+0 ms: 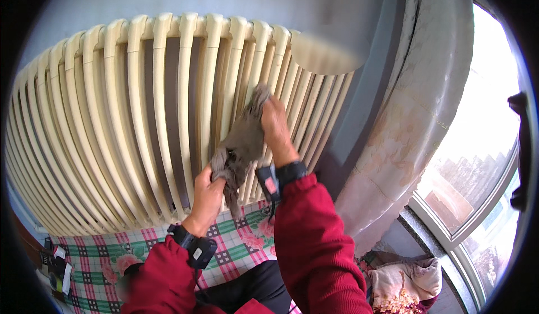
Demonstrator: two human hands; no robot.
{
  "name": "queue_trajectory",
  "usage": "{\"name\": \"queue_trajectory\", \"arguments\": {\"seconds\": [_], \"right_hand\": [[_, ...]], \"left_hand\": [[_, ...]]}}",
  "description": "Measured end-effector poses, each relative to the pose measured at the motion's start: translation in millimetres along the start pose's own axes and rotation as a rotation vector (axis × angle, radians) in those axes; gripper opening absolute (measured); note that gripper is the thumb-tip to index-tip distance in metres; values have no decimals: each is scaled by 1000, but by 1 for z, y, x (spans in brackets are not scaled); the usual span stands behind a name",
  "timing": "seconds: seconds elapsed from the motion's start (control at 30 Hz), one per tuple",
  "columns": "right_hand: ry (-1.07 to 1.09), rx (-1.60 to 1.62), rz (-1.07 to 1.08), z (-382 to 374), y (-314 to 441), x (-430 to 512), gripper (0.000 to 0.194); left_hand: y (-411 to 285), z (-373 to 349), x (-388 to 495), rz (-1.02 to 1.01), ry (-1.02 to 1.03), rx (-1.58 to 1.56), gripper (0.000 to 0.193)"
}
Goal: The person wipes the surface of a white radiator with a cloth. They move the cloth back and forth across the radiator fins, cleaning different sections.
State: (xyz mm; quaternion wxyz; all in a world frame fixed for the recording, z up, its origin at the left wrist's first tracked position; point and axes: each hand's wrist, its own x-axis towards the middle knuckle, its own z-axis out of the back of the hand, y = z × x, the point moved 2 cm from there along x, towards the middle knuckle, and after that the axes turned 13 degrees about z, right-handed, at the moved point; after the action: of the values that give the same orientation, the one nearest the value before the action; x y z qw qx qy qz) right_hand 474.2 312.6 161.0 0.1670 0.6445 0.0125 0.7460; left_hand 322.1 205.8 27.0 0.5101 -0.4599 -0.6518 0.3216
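Note:
A worn grey cloth [244, 139] is stretched slantwise between my two hands, in front of a cream column radiator [183, 99]. My left hand [208, 200] grips its lower end, and a loose tail of the cloth hangs below the thumb. Higher up and to the right, my right hand [276, 124] has hold of the upper end, close against the radiator's columns. The cloth has a dark hole or gap near its lower part. Whether it touches the columns behind it cannot be told.
Checked, rose-patterned fabric [227, 246] covers the surface under the radiator. A pale curtain [391, 145] hangs at the right beside a bright window [480, 158]. Folded textiles [404, 280] lie at the lower right. Several small items [59, 267] sit at the left edge.

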Motion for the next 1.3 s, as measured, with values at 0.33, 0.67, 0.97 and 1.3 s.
{"name": "queue_trajectory", "arguments": {"seconds": [0.33, 0.67, 0.97, 1.3], "right_hand": [[-148, 176, -262, -35, -68, 2, 56], [67, 244, -969, -85, -94, -364, 64], [-64, 618, -712, -37, 9, -277, 40], [309, 26, -336, -34, 105, -302, 60]], "left_hand": [[-15, 19, 21, -17, 29, -227, 48], [95, 93, -62, 363, -155, -9, 41], [112, 126, -101, 375, -241, -185, 37], [114, 79, -116, 658, -79, -529, 33]]}}
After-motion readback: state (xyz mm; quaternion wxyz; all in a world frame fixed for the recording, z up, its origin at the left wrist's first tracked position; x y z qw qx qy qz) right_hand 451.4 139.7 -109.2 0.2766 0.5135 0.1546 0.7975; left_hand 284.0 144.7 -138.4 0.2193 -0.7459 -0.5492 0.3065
